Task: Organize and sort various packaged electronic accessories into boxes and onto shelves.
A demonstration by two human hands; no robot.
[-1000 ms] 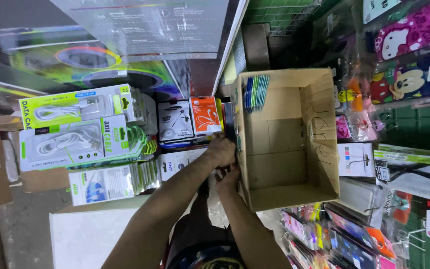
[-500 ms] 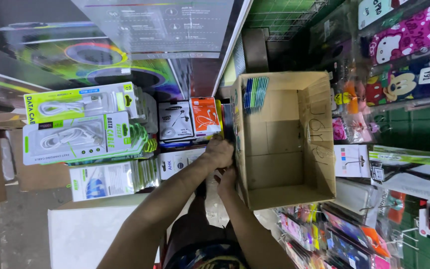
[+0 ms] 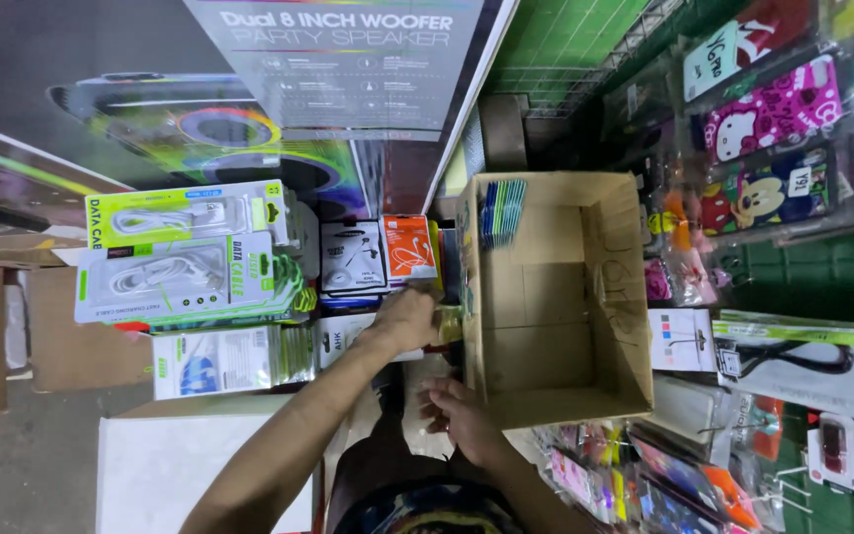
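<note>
Cardboard makes up the open box (image 3: 555,297), nearly bare inside: only a row of thin blue and green packs (image 3: 502,211) stands on edge in its far left corner. Left hand (image 3: 405,318) reaches to the box's left wall, fingers closed around a small yellowish packet (image 3: 447,318) pressed against that wall, forearm stretched forward. Right hand (image 3: 462,415) sits lower, by the box's near left corner, fingers curled toward a clear plastic bag (image 3: 417,405); whether it grips the bag I cannot tell. Cable packs (image 3: 185,272) lie stacked to the left.
</note>
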